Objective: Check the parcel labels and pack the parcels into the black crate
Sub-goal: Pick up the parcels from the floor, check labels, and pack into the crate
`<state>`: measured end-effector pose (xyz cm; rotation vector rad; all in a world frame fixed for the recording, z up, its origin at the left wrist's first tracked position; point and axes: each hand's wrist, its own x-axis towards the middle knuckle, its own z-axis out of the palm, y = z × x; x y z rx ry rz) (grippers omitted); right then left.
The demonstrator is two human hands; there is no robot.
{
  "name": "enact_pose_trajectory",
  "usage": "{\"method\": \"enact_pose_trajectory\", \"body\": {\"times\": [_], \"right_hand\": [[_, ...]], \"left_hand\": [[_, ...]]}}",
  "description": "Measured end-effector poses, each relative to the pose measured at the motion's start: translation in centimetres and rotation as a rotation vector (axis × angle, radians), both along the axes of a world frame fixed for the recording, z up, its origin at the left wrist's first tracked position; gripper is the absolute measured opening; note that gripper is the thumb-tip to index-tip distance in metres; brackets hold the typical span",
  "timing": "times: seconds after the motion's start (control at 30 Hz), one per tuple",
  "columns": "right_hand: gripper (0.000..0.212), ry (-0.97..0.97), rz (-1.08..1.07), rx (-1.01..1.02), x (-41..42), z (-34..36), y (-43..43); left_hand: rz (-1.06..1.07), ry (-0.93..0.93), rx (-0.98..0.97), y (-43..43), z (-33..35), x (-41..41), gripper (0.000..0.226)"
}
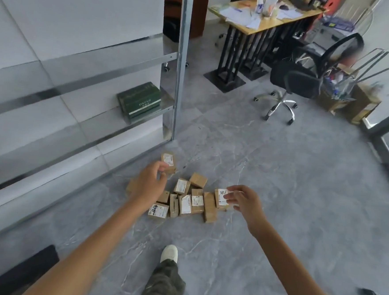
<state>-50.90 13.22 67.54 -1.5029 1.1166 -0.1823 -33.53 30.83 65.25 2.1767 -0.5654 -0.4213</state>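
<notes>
L hand point(150, 183) is pinching far-left parcel point(169, 163), R hand point(242, 200) gripping right-end parcel point(219, 201), fingers clamped on each. Best be lifting w/ labels point(182, 185) up, reading both before crating.

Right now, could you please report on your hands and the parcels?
Left hand pinching the far brown cardboard parcel. Right hand pinching a white-labelled brown cardboard parcel. Other parcels clustered on grey floor; nothing obstructing.

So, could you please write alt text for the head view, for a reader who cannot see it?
A person's left hand pinches the farthest parcel and the right hand pinches a labelled parcel at the right end of a cluster of small brown parcels on a grey floor. Metal shelving stands left; a desk and office chair lie beyond.
</notes>
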Motion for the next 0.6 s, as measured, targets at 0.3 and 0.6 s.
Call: {"method": "enact_pose_trajectory", "body": {"times": [0.3, 0.6], "right_hand": [[0.027, 0.166, -0.015, 0.122, 7.4, -5.4, -9.8], [0.021, 0.479, 0.171, 0.166, 14.3, -18.1, -16.9]], "left_hand": [[0.02, 0.171, 0.099, -8.6, -5.0, 8.4, 0.022], [0.099, 0.349, 0.228, -14.0, -16.2, 11.8, 0.021]]}}
